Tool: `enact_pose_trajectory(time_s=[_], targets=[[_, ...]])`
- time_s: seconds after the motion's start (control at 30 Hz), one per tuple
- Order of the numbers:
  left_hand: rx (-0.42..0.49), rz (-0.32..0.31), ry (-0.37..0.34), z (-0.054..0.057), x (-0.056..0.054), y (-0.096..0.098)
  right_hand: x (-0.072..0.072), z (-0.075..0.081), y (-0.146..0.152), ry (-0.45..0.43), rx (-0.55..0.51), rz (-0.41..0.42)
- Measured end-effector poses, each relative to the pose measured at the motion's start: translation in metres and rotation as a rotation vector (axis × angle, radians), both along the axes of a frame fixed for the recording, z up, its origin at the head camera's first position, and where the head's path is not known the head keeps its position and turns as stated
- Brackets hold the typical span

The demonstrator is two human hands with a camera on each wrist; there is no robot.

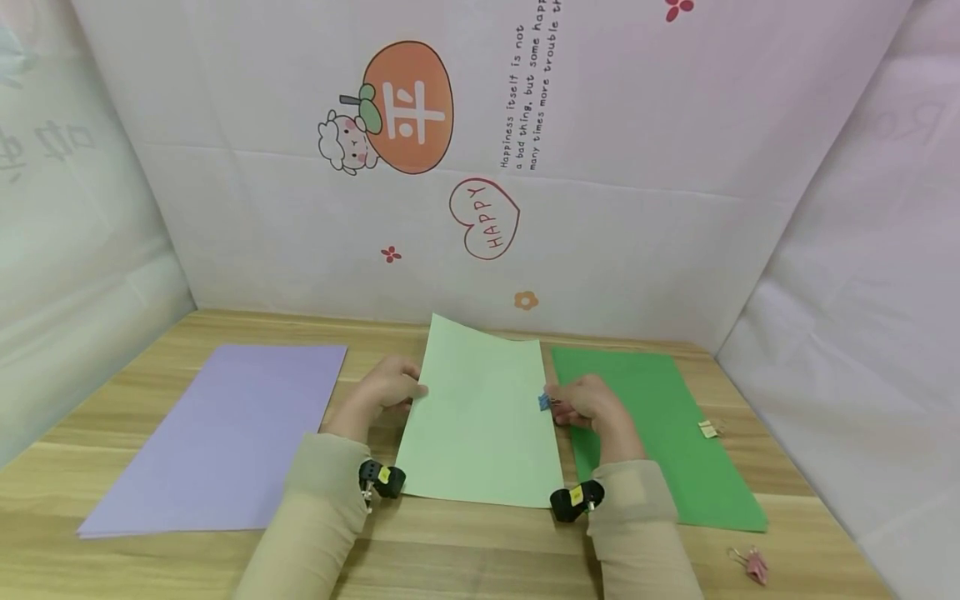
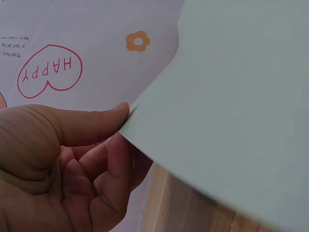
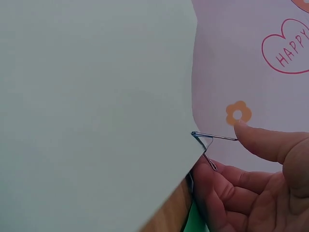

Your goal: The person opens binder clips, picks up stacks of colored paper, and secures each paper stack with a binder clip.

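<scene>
Pale green paper (image 1: pixel 480 425) is held up off the wooden table in the middle, its far edge curving. My left hand (image 1: pixel 386 385) pinches its left edge between thumb and curled fingers; the left wrist view shows the thumb (image 2: pixel 99 124) on top. A blue binder clip (image 1: pixel 545 402) sits on the paper's right edge. By its wire handles my right hand (image 1: pixel 592 400) holds that clip. In the right wrist view the thumb (image 3: pixel 265 143) touches the upper handle, and the fingers lie by the lower one.
Purple paper (image 1: pixel 225 433) lies on the left of the wooden table (image 1: pixel 450 550). On the right is green paper (image 1: pixel 660 433) with a yellow binder clip (image 1: pixel 708 428) at its right edge. A pink binder clip (image 1: pixel 754 567) lies near the front right. Printed white cloth (image 1: pixel 615 250) stands behind.
</scene>
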State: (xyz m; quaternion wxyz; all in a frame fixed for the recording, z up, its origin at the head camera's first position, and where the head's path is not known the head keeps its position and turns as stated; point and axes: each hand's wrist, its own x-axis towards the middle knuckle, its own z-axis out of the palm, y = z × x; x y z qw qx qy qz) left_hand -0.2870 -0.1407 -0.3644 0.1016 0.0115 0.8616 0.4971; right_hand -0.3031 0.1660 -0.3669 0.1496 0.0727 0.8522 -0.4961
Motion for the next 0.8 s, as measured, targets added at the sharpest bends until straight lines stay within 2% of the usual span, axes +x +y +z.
enact_pose_trajectory(time_s=[0.2,0.5,0.8], targets=[[0.001,-0.001,0.009,-0.0033,-0.0011,-0.0026,-0.0006,-0.0006,-0.0001,-0.003,0.023,0.007],[0.012,0.02,-0.02,-0.0065,-0.0009,-0.0049,0.0004,-0.0009,0.0,-0.011,0.01,0.013],[-0.074,0.059,-0.035,-0.0017,0.0006,-0.0081,-0.0019,-0.0016,0.0014,-0.009,0.016,0.042]])
